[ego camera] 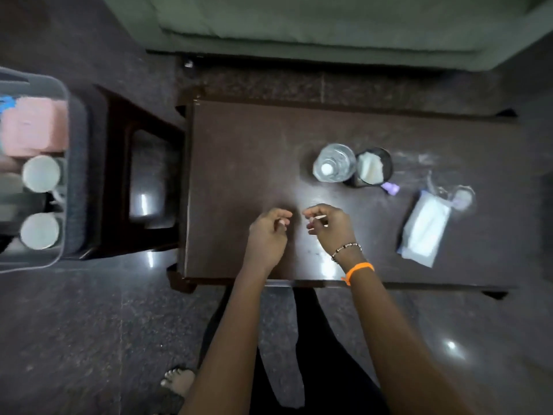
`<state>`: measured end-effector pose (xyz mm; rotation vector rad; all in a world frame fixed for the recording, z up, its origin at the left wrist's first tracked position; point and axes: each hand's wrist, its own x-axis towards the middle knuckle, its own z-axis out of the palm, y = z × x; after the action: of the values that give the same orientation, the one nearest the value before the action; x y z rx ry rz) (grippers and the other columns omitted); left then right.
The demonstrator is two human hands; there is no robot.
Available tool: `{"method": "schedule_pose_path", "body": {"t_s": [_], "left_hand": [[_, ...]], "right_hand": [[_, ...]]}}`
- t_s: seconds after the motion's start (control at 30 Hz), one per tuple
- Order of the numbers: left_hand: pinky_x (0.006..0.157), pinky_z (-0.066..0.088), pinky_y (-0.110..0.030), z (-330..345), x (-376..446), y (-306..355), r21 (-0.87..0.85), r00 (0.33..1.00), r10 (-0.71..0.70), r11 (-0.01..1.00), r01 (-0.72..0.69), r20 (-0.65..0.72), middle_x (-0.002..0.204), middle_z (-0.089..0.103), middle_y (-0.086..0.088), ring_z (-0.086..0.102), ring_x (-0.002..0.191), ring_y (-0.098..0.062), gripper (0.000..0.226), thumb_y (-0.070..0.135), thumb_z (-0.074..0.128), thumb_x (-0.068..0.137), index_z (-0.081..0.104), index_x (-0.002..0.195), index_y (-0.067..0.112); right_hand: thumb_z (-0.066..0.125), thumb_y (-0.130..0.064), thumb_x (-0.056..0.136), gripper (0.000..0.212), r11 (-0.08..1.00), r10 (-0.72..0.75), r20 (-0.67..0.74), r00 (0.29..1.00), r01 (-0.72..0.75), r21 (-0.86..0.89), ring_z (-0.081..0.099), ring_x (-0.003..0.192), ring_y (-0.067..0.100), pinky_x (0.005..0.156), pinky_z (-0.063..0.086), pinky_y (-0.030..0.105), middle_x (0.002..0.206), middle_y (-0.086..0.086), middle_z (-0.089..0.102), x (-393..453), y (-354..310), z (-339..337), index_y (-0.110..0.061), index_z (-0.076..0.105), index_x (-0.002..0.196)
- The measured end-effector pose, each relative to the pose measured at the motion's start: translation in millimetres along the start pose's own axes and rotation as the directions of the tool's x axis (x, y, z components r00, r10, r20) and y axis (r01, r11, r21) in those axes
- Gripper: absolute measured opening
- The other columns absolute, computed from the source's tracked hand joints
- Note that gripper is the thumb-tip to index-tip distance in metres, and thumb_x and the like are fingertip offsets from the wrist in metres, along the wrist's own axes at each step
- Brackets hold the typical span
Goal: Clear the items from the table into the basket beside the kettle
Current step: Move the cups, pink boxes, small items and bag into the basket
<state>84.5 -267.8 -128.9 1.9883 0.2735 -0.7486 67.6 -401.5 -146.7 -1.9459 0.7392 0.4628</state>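
Both my hands hover over the near middle of the dark wooden table. My right hand pinches a thin pale stick between thumb and fingers. My left hand is curled, fingertips together; I cannot tell whether something small sits in them. On the table stand a clear water bottle, a dark cup holding white paper, a small purple item, a white tissue packet and a clear round lid-like piece. The grey basket sits far left.
The basket holds a pink box and two white cups. It rests on a dark stool left of the table. A green sofa lies beyond the table. My bare foot is on the dark floor.
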Motion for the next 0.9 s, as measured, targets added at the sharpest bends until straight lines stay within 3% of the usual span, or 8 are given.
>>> {"method": "schedule_pose_path", "body": {"t_s": [0.1, 0.2, 0.3, 0.37, 0.47, 0.63, 0.73, 0.9], "left_hand": [[0.088, 0.045, -0.021, 50, 0, 21, 0.091, 0.993, 0.01, 0.996, -0.021, 0.113, 0.106, 0.068, -0.012, 0.064, 0.097, -0.021, 0.03, -0.002, 0.044, 0.088, 0.067, 0.104, 0.008], [0.084, 0.042, -0.016, 89, 4, 36, 0.177, 0.979, 0.017, 0.983, -0.054, 0.203, 0.108, 0.068, -0.01, 0.063, 0.097, -0.019, 0.028, 0.001, 0.046, 0.089, 0.068, 0.105, 0.009], [0.083, 0.042, -0.017, 113, 11, 45, 0.224, 0.971, 0.01, 0.973, -0.064, 0.237, 0.109, 0.068, -0.009, 0.062, 0.099, -0.018, 0.025, 0.004, 0.048, 0.09, 0.067, 0.105, 0.011], [0.084, 0.044, -0.019, 129, 17, 50, 0.254, 0.968, 0.011, 0.964, -0.076, 0.249, 0.11, 0.068, -0.008, 0.062, 0.1, -0.019, 0.025, 0.006, 0.049, 0.09, 0.067, 0.105, 0.012], [0.081, 0.042, -0.016, 142, 25, 53, 0.289, 0.968, 0.008, 0.954, -0.082, 0.249, 0.108, 0.069, -0.007, 0.063, 0.099, -0.018, 0.025, 0.007, 0.049, 0.089, 0.068, 0.104, 0.013], [0.083, 0.042, -0.015, 148, 31, 51, 0.274, 0.972, -0.014, 0.96, -0.052, 0.235, 0.107, 0.069, -0.007, 0.063, 0.1, -0.016, 0.026, 0.005, 0.049, 0.089, 0.068, 0.104, 0.013], [0.087, 0.044, -0.02, 144, 31, 45, 0.25, 0.974, -0.046, 0.968, -0.012, 0.224, 0.107, 0.068, -0.009, 0.063, 0.101, -0.018, 0.024, 0.006, 0.049, 0.09, 0.068, 0.104, 0.013], [0.081, 0.045, -0.016, 122, 28, 34, 0.193, 0.979, -0.098, 0.979, 0.062, 0.179, 0.108, 0.068, -0.007, 0.064, 0.098, -0.019, 0.024, 0.006, 0.049, 0.09, 0.068, 0.103, 0.014]], "right_hand": [[0.045, 0.013, 0.084, 0.027, 0.996, 0.089, -0.066, 0.994, -0.087, 0.026, 0.067, 0.084, 0.043, 0.081, 0.056, 0.051, 0.085, 0.009, 0.063, 8, 41, -44, 0.002, 0.069, 0.092], [0.045, 0.011, 0.085, 0.027, 0.989, 0.144, -0.135, 0.98, -0.14, 0.038, 0.066, 0.083, 0.043, 0.08, 0.056, 0.047, 0.091, 0.019, 0.068, 16, 70, -79, 0.002, 0.068, 0.091], [0.045, 0.012, 0.082, 0.028, 0.992, 0.076, -0.194, 0.978, -0.095, -0.086, 0.065, 0.096, 0.036, 0.089, 0.05, 0.031, 0.105, 0.02, 0.068, 30, 86, -104, 0.002, 0.069, 0.094], [0.045, 0.01, 0.081, 0.031, 0.978, 0.005, -0.208, 0.978, -0.048, -0.203, 0.058, 0.113, 0.033, 0.1, 0.043, 0.029, 0.119, 0.021, 0.062, 44, 94, -119, 0.002, 0.07, 0.097], [0.045, 0.002, 0.084, 0.032, 0.914, -0.07, -0.083, 0.994, 0.031, -0.404, 0.034, 0.137, 0.03, 0.112, 0.029, 0.029, 0.146, 0.017, 0.038, 73, 104, -130, -0.002, 0.068, 0.105], [0.048, -0.006, 0.087, 0.036, 0.729, 0.073, 0.144, 0.987, 0.046, -0.683, 0.01, 0.146, 0.031, 0.117, 0.025, 0.039, 0.158, 0.014, 0.01, 121, 120, -134, -0.004, 0.059, 0.122], [0.048, 0.001, 0.085, 0.043, 0.739, 0.112, 0.147, 0.983, 0.016, -0.674, 0.021, 0.141, 0.031, 0.113, 0.031, 0.035, 0.155, 0.013, 0.019, 130, 126, -131, 0.001, 0.049, 0.128], [0.049, 0.001, 0.084, 0.035, 0.781, 0.084, 0.083, 0.993, -0.014, -0.625, 0.047, 0.124, 0.031, 0.103, 0.037, 0.032, 0.13, 0.017, 0.054, 109, 126, -122, -0.005, 0.064, 0.115]]}}
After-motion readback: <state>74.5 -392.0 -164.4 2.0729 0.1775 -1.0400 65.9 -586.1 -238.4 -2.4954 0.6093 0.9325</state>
